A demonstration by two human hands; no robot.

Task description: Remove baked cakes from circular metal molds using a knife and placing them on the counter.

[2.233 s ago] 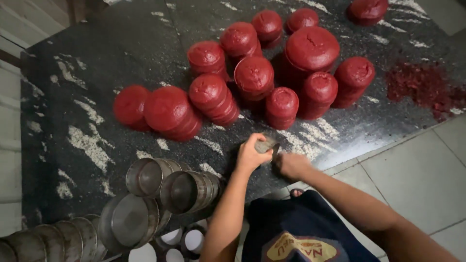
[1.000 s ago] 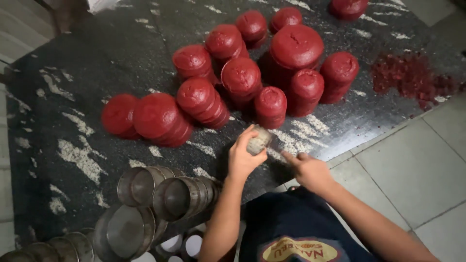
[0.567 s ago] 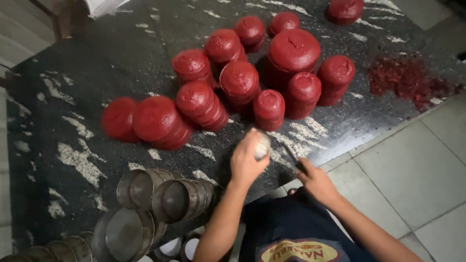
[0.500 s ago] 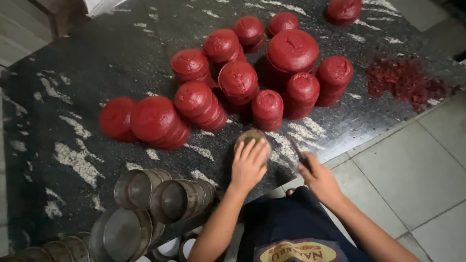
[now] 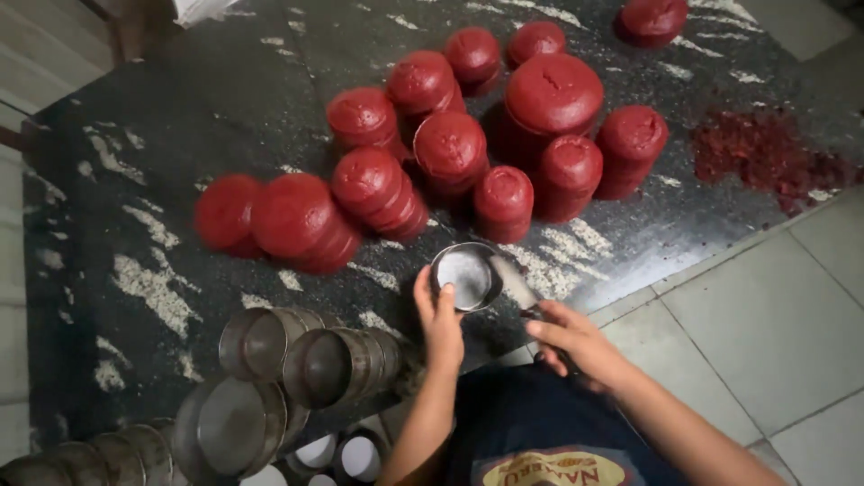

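Tipped upward since a moment ago, the small metal tin [image 5: 464, 275] is gripped at the counter [image 5: 135, 297] edge by the left hand [image 5: 438, 317], its mouth now exposed; a knife [image 5: 515, 283] is clasped by the right hand [image 5: 576, 342] alongside

Red moulded blocks [image 5: 452, 148] on the dark stone slab [image 5: 135, 153]: thirteen are counted, of which one [image 5: 553, 94] is clearly larger than the rest and one [image 5: 652, 18] is set well apart at the far edge. One patch of loose red crumbs [image 5: 765, 157] is noted. One small round metal tin [image 5: 464, 276] and one flat blade [image 5: 515, 283] are seen. Empty metal rings [image 5: 306, 360] are stacked on their sides; exact count cannot be told. Two hands are in view
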